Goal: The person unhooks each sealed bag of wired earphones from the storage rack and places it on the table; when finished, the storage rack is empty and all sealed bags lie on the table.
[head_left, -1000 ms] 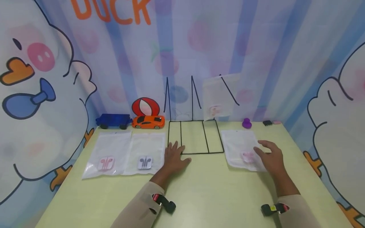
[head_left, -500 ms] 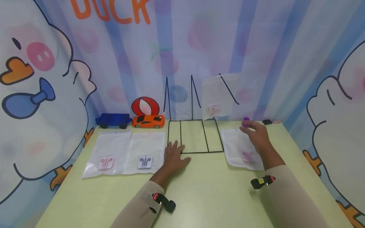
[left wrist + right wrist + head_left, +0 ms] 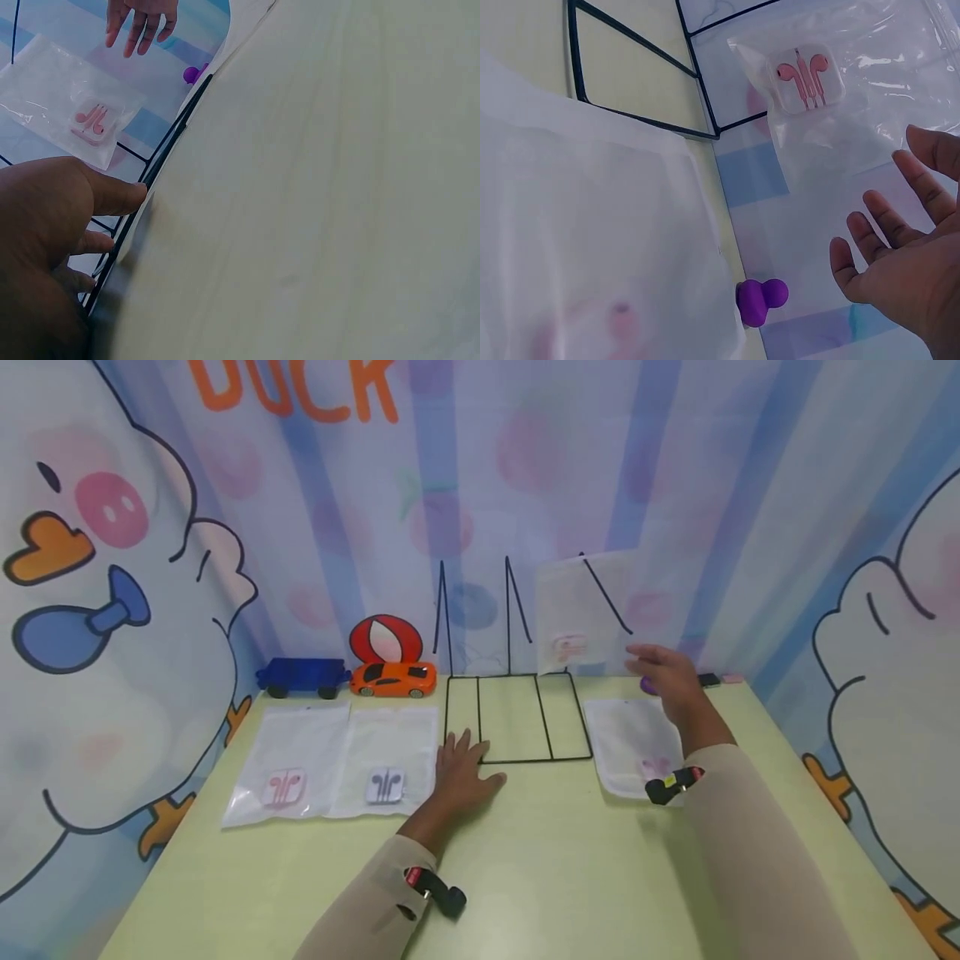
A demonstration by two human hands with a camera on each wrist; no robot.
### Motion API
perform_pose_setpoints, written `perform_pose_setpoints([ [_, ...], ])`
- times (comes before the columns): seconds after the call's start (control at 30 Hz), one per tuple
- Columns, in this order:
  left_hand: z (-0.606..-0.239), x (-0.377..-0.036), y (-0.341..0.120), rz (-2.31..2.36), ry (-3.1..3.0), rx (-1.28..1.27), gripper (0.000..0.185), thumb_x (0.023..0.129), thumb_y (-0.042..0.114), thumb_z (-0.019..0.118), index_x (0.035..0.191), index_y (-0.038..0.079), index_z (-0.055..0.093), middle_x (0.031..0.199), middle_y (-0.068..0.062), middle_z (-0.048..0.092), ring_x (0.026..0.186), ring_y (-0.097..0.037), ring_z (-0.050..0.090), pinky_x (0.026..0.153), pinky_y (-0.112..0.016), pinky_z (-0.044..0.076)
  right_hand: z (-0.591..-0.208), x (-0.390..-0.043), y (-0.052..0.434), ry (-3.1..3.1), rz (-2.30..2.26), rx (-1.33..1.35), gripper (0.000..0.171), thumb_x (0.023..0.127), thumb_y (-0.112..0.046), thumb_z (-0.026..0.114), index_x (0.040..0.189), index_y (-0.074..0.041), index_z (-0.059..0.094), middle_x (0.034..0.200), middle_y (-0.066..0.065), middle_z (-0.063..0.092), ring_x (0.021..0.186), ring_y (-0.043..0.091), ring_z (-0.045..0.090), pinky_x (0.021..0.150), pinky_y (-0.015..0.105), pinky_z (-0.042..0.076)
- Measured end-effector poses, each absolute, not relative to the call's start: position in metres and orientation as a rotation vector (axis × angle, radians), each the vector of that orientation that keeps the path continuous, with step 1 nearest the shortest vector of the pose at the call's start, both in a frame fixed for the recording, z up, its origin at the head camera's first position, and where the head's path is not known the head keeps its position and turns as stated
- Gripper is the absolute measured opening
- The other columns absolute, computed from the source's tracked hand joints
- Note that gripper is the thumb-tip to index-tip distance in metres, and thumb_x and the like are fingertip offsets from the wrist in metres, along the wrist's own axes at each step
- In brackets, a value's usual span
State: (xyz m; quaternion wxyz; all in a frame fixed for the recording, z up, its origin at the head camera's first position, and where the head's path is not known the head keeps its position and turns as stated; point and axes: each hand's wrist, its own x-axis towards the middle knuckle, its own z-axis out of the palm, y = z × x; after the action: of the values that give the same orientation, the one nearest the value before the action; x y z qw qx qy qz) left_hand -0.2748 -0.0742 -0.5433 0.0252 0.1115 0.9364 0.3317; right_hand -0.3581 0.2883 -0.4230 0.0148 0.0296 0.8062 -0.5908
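My left hand [image 3: 461,772] rests with spread fingers on the front left corner of a black wire rack [image 3: 517,761]. From the rack's right hook hangs a clear bag [image 3: 581,602] with pink earphones in a case [image 3: 808,79]. My right hand [image 3: 667,681] is raised to the right of that hanging bag, fingers loosely extended and holding nothing, as the right wrist view shows. Below it a second bag [image 3: 626,727] with pink earphones lies on the table. A purple duck figure [image 3: 759,301] stands behind that bag, partly hidden by my right hand in the head view.
Two more bags lie on the left, one with pink earphones [image 3: 285,787], one with grey earphones [image 3: 386,785]. Behind them stand a blue toy trailer [image 3: 303,677] and an orange toy car [image 3: 395,679]. Small black and pink blocks [image 3: 732,678] lie at the back right edge.
My right hand has moved from beside the right bag up and back, past the purple duck, towards the hanging bag. My left hand has stayed on the rack.
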Motion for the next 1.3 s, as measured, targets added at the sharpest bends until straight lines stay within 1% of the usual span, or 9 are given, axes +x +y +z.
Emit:
perform_pose_setpoints([
  [0.1, -0.544, -0.275, -0.074, 1.031, 2.896, 0.338, 0.070, 0.099, 0.037, 0.071, 0.159, 0.004, 0.053, 0.178, -0.028, 0.027, 0.169, -0.053, 0.011, 0.138, -0.067, 0.008, -0.420, -0.364, 0.287, 2.517, -1.799, 0.096, 0.060, 0.109, -0.029, 0.065, 0.163, -0.009, 0.050, 0.179, 0.017, 0.033, 0.165, 0.040, 0.032, 0.134, 0.061, 0.031],
  [0.2, -0.545, -0.276, -0.074, 1.030, 2.884, 0.329, 0.071, 0.100, 0.038, 0.071, 0.160, 0.005, 0.052, 0.180, -0.026, 0.025, 0.169, -0.052, 0.009, 0.138, -0.066, 0.007, -0.420, -0.370, 0.285, 2.491, -1.820, 0.119, 0.059, 0.108, -0.029, 0.066, 0.163, -0.013, 0.051, 0.182, 0.011, 0.027, 0.169, 0.038, 0.024, 0.136, 0.062, 0.027],
  [0.37, -0.544, -0.275, -0.076, 1.029, 2.874, 0.331, 0.071, 0.100, 0.039, 0.072, 0.161, 0.007, 0.052, 0.180, -0.025, 0.024, 0.169, -0.051, 0.009, 0.138, -0.066, 0.006, -0.421, -0.382, 0.278, 2.431, -1.872, 0.146, 0.057, 0.108, -0.027, 0.065, 0.163, -0.018, 0.052, 0.186, 0.002, 0.016, 0.173, 0.034, 0.013, 0.138, 0.066, 0.014],
  [0.57, -0.541, -0.272, -0.077, 1.039, 2.876, 0.342, 0.070, 0.100, 0.039, 0.071, 0.160, 0.006, 0.053, 0.179, -0.026, 0.026, 0.169, -0.052, 0.011, 0.138, -0.067, 0.009, -0.424, -0.398, 0.271, 2.359, -1.951, 0.130, 0.058, 0.108, -0.021, 0.065, 0.164, -0.017, 0.051, 0.186, 0.001, 0.011, 0.174, 0.032, 0.007, 0.138, 0.067, 0.006],
  [0.67, -0.540, -0.271, -0.077, 1.035, 2.875, 0.345, 0.070, 0.101, 0.039, 0.070, 0.160, 0.006, 0.053, 0.179, -0.026, 0.026, 0.169, -0.052, 0.011, 0.138, -0.066, 0.008, -0.427, -0.405, 0.269, 2.362, -1.990, 0.095, 0.056, 0.108, -0.016, 0.064, 0.163, -0.011, 0.052, 0.186, 0.002, 0.015, 0.173, 0.028, 0.009, 0.139, 0.063, 0.008],
  [0.8, -0.539, -0.271, -0.077, 1.033, 2.876, 0.341, 0.071, 0.101, 0.040, 0.071, 0.160, 0.006, 0.053, 0.180, -0.026, 0.025, 0.169, -0.051, 0.010, 0.138, -0.066, 0.008, -0.433, -0.409, 0.264, 2.395, -2.003, 0.051, 0.054, 0.107, -0.013, 0.064, 0.159, -0.006, 0.055, 0.183, 0.006, 0.026, 0.172, 0.028, 0.018, 0.140, 0.059, 0.014],
  [0.97, -0.539, -0.272, -0.077, 1.024, 2.875, 0.335, 0.071, 0.101, 0.041, 0.070, 0.160, 0.007, 0.053, 0.180, -0.025, 0.025, 0.169, -0.051, 0.010, 0.138, -0.066, 0.008, -0.443, -0.410, 0.260, 2.415, -1.985, 0.001, 0.052, 0.106, -0.014, 0.066, 0.156, -0.006, 0.058, 0.174, 0.014, 0.042, 0.163, 0.032, 0.035, 0.138, 0.060, 0.022],
  [1.17, -0.539, -0.273, -0.076, 1.017, 2.874, 0.333, 0.071, 0.101, 0.041, 0.070, 0.161, 0.008, 0.052, 0.180, -0.024, 0.025, 0.170, -0.051, 0.009, 0.138, -0.065, 0.008, -0.454, -0.405, 0.256, 2.470, -1.962, -0.038, 0.046, 0.103, -0.018, 0.073, 0.149, -0.011, 0.068, 0.171, 0.006, 0.049, 0.157, 0.031, 0.047, 0.134, 0.055, 0.034],
  [1.3, -0.539, -0.272, -0.075, 1.021, 2.867, 0.321, 0.070, 0.101, 0.040, 0.070, 0.161, 0.008, 0.052, 0.180, -0.024, 0.024, 0.170, -0.050, 0.009, 0.139, -0.065, 0.007, -0.457, -0.401, 0.251, 2.520, -1.949, -0.059, 0.044, 0.099, -0.013, 0.079, 0.142, -0.009, 0.072, 0.167, 0.008, 0.054, 0.151, 0.032, 0.054, 0.127, 0.052, 0.044],
])
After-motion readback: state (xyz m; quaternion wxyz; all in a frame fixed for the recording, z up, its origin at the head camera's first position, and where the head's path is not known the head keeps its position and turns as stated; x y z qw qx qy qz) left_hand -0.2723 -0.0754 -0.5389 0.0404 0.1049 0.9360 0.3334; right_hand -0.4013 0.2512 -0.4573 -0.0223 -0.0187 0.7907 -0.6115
